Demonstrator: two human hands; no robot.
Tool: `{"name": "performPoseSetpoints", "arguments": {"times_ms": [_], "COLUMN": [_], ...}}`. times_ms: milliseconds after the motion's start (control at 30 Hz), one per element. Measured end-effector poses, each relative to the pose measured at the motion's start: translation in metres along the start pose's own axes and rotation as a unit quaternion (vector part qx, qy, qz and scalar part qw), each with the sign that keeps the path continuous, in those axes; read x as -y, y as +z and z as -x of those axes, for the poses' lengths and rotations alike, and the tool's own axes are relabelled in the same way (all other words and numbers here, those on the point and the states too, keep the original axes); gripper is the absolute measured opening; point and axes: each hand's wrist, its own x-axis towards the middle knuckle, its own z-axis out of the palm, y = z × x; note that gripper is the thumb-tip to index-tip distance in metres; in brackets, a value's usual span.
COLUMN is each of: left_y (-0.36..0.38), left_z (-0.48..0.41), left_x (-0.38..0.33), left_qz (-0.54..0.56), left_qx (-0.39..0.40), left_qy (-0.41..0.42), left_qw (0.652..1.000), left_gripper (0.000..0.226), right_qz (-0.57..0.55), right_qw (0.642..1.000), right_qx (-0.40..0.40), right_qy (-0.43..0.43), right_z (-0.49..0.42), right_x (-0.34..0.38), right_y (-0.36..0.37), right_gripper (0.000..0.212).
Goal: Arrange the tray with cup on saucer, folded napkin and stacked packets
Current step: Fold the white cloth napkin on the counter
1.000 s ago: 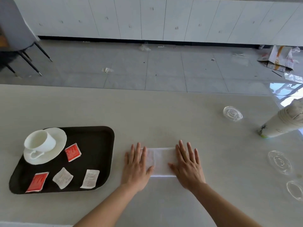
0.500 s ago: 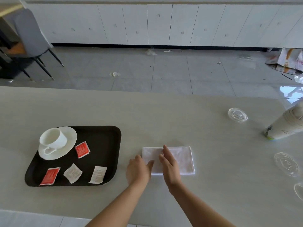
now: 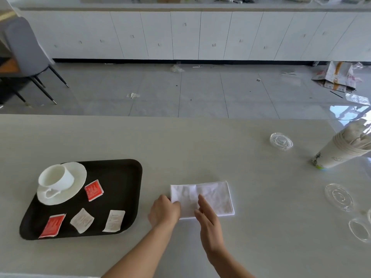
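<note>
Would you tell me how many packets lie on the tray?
4: one red packet beside the saucer, another red at the near-left corner, two white along the near edge.

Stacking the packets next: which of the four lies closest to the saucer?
The upper red packet, right beside the saucer; the lower red packet and both white packets lie nearer the tray's front edge.

Well off to the right of the right hand (image 3: 208, 215), a stack of paper cups (image 3: 341, 151) stands on the pale counter (image 3: 200, 141), with a clear lid (image 3: 281, 141) near its left. A second lid (image 3: 339, 197) and a third lid (image 3: 359, 229) lie nearer, also right of that hand. Beyond the counter, ahead of both hands, white cabinets (image 3: 180, 37) line a grey tiled floor (image 3: 200, 91) strewn with scraps. A grey chair (image 3: 26, 51) stands far left of the left hand (image 3: 164, 211), and flattened cardboard (image 3: 337, 77) lies far right.
</note>
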Motion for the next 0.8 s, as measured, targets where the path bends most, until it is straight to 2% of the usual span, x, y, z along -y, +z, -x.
{"name": "performPoseSetpoints", "arguments": {"times_ms": [167, 233, 267, 300, 367, 400, 500, 567, 700, 800], "left_y": [-0.001, -0.003, -0.005, -0.007, -0.012, -0.014, -0.020, -0.021, -0.019, -0.010], "left_z": [0.005, 0.005, 0.005, 0.004, 0.006, 0.006, 0.011, 0.016, 0.033, 0.045], "left_x": [0.002, 0.003, 0.003, 0.002, -0.001, -0.003, -0.011, -0.018, -0.041, -0.063], "left_qz": [0.077, 0.106, 0.120, 0.137, 0.182, 0.212, 0.290, 0.307, 0.266, 0.201], "left_qx": [-0.017, -0.010, -0.007, -0.004, 0.007, 0.016, 0.041, 0.038, -0.002, -0.051], "left_qy": [0.012, 0.017, 0.018, 0.017, 0.013, 0.010, 0.009, 0.030, 0.115, 0.190], "left_qw": [0.997, 0.994, 0.993, 0.990, 0.983, 0.977, 0.956, 0.950, 0.957, 0.960], "left_gripper": [0.007, 0.010, 0.010, 0.009, 0.009, 0.012, 0.017, 0.014, 0.006, 0.023], "right_qz": [0.005, 0.042, 0.092, 0.159, 0.316, 0.361, 0.400, 0.415, 0.363, 0.321], "right_qw": [1.000, 0.997, 0.987, 0.966, 0.893, 0.876, 0.891, 0.893, 0.914, 0.929], "right_qx": [-0.014, -0.069, -0.122, -0.180, -0.268, -0.278, -0.213, -0.176, -0.180, -0.177], "right_qy": [0.011, -0.015, -0.048, -0.096, -0.173, -0.159, -0.029, -0.008, 0.028, 0.054], "right_z": [-0.002, -0.007, -0.009, -0.013, -0.023, -0.028, -0.038, -0.042, -0.044, -0.045], "right_x": [0.003, 0.012, 0.016, 0.020, 0.023, 0.025, 0.030, 0.028, 0.028, 0.030], "right_y": [-0.001, -0.010, -0.018, -0.029, -0.056, -0.068, -0.082, -0.081, -0.079, -0.078], "right_gripper": [0.051, 0.042, 0.040, 0.037, 0.030, 0.030, 0.036, 0.033, 0.019, 0.009]}}
